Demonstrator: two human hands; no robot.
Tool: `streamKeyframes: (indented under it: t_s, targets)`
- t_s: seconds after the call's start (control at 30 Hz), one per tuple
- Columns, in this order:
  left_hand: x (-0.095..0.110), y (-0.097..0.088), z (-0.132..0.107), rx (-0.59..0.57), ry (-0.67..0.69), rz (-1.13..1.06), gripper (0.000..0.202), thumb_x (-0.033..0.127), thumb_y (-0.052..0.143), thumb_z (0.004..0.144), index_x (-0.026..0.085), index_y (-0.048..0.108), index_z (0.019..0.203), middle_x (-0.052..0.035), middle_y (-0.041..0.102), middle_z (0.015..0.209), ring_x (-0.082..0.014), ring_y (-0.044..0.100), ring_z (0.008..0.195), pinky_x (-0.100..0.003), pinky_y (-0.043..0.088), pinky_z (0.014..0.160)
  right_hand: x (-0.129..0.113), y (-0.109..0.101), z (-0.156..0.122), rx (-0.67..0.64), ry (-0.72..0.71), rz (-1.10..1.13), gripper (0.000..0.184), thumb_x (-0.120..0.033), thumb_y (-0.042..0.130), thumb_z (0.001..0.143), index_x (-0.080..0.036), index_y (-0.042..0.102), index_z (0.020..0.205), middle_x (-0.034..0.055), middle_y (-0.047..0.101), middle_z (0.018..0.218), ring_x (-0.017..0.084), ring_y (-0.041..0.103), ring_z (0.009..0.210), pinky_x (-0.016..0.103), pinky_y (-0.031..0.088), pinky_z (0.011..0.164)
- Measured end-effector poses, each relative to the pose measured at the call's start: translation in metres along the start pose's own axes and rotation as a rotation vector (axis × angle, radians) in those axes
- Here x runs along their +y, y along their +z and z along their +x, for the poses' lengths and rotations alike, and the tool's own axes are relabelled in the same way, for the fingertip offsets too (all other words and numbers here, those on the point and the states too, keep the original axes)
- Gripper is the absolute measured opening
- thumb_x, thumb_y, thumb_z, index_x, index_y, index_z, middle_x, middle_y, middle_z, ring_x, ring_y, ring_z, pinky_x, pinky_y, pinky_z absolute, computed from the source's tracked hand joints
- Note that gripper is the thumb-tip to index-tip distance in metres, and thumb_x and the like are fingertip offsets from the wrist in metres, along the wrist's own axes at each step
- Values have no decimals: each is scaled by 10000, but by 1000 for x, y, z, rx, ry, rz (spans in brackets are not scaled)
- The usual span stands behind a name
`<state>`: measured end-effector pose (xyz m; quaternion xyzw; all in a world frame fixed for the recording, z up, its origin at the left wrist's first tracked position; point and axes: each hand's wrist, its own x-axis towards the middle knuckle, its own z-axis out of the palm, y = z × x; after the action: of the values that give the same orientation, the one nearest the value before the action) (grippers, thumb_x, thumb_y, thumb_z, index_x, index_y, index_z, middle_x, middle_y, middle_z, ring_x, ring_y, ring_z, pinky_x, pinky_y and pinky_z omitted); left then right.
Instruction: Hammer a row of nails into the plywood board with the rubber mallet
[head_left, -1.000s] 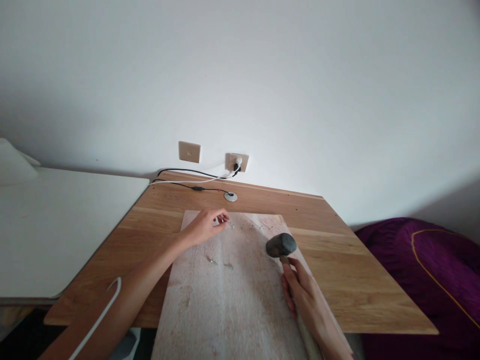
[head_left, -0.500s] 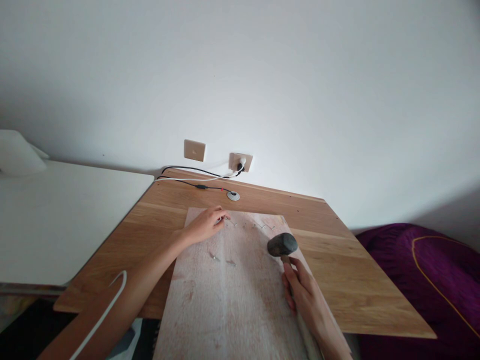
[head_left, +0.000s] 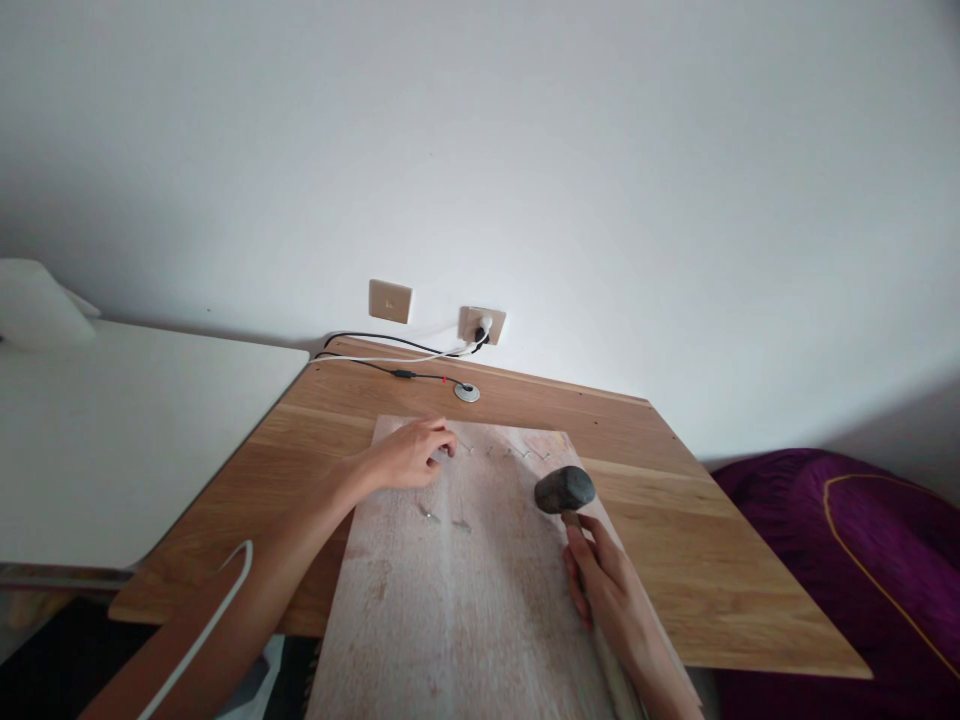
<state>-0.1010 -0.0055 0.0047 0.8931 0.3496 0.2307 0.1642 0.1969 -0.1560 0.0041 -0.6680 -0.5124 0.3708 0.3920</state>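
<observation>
My right hand (head_left: 604, 580) is wrapped round the wooden handle of a mallet (head_left: 565, 490). The mallet's dark, blunt head is held over the right part of a pale, worn wooden board (head_left: 397, 610). At the board's far left, my left hand (head_left: 415, 452) has its fingers curled in, with the tips turned down. Whatever they may pinch is too small to make out. Just right of those fingers, several thin nails (head_left: 508, 453) stand in a row along the far edge. Two small metal pieces, probably nails (head_left: 429, 515), lie loose on the board nearer me.
Beneath the board is a wooden desk (head_left: 720, 560). Black and white cables (head_left: 382, 358) run along its back to a wall socket (head_left: 481, 326), near a round grommet (head_left: 466, 393). A white table (head_left: 150, 430) adjoins on the left; a purple beanbag-like item (head_left: 825, 540) is at right.
My left hand has lowered slightly toward me and its fingers have curled further inward. My right hand and the mallet have stayed in place.
</observation>
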Motion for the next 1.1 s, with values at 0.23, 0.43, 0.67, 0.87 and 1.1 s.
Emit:
streamKeyframes:
  t_s: [0.23,0.43,0.67,0.87,1.1]
  targets:
    - [-1,-3,-1,4,-45,36,405,-20,533,719,205,705,1008,-48,663,1057,-195,673,931,-286,496,839,2,-1,0,-2,-7,-12,600,-792,510,887,-218,577,1049,-95,468,500,115,414,351,224,341,332]
    - [-7,-10,-2,33,-169,87,229,93,617,731,214,676,916,3,682,831,-175,627,730,-264,420,672,2,0,0,20,-5,-8,578,-788,514,892,-226,587,1012,-86,475,526,111,415,356,224,340,328]
    - [-9,-8,-2,38,-174,-7,253,67,612,740,214,686,932,16,715,829,-153,647,726,-239,400,654,4,-1,0,-1,-8,-11,592,-792,509,897,-221,584,1035,-91,466,491,114,409,346,222,334,330]
    - [0,-10,-1,39,-112,-17,269,53,619,748,211,685,956,1,696,906,-160,656,800,-246,437,723,4,-1,1,9,-7,-12,596,-787,517,887,-220,580,1057,-91,478,506,114,409,346,227,339,328]
    - [2,-17,-4,3,-150,124,84,116,643,772,195,648,799,-18,623,971,-177,627,828,-283,450,785,4,0,1,2,-6,-21,602,-795,487,904,-224,559,1082,-102,445,491,116,408,337,222,326,322]
